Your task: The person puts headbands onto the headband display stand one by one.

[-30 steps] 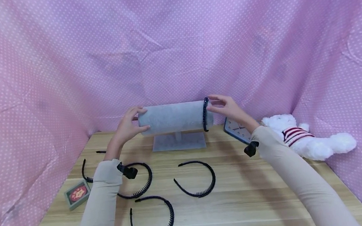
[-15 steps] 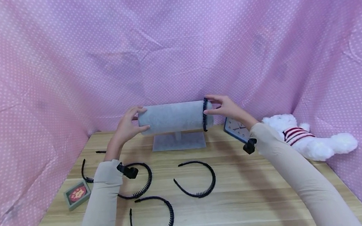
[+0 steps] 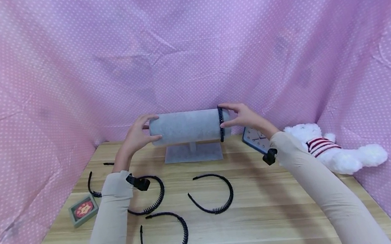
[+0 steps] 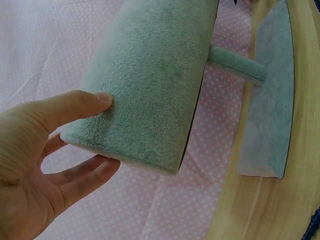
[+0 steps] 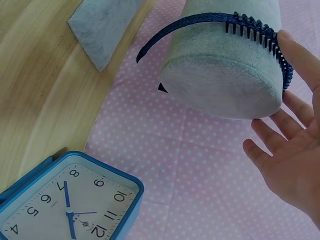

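A grey plush headband stand, a padded roll on a post and flat base, stands at the back of the table. My left hand holds the roll's left end; in the left wrist view its thumb presses the plush and fingers bend at the end face. Around the right end sits a dark toothed headband. My right hand pinches this headband, thumb on its toothed part and a finger against its edge. The other right fingers are spread by the roll's end, apart from the headband.
Several more dark headbands lie on the table, including one in the middle and one at the front. A small framed paw picture lies left. A blue clock and white plush bear are right; pink dotted cloth hangs behind.
My right hand has slid the headband slightly left along the roll, its thumb coming onto the band and moving a little lower. The left hand has stayed in place.
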A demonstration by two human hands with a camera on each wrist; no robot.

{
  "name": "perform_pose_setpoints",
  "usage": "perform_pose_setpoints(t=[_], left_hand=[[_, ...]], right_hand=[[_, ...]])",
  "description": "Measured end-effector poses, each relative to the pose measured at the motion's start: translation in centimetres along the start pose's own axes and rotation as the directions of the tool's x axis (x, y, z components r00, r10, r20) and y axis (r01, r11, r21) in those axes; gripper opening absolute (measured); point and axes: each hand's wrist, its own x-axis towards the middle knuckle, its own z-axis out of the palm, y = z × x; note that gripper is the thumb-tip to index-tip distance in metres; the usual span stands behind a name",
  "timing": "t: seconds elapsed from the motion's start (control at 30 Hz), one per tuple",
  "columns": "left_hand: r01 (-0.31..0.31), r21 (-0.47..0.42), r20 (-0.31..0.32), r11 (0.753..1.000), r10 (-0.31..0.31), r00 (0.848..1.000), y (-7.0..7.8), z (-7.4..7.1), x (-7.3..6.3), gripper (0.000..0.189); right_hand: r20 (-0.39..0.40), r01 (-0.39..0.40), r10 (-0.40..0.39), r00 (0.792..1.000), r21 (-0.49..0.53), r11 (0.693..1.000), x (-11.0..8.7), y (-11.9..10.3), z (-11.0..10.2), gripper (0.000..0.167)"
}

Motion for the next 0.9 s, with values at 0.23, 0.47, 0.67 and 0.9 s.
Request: perform_pose_setpoints(t=[0.23,0.47,0.67,0.9], left_hand=[[-0.024,-0.014,-0.010,1.000,0.024,1.000,0.0,0.1,0.0,0.069],[-0.036,-0.012,-0.024,0.999,0.036,0.999,0.2,0.3,-0.1,0.069],[-0.029,-0.003,-0.016,1.000,0.029,0.999,0.3,0.3,-0.1,0.069],[-0.030,0.007,-0.011,1.000,0.030,1.000,0.3,0.1,-0.2,0.069]], right_hand=[[0.007,-0.026,0.026,1.000,-0.046,0.999,0.0,-0.8,0.2,0.081],[0.009,-0.015,0.015,1.000,-0.054,0.998,0.3,-1.1,0.7,0.083],[-0.002,-0.008,0.008,1.000,-0.088,0.996,0.7,-1.6,1.0,0.081],[0.007,-0.008,0.009,1.000,-0.138,0.990,1.5,-2.6,1.7,0.081]])
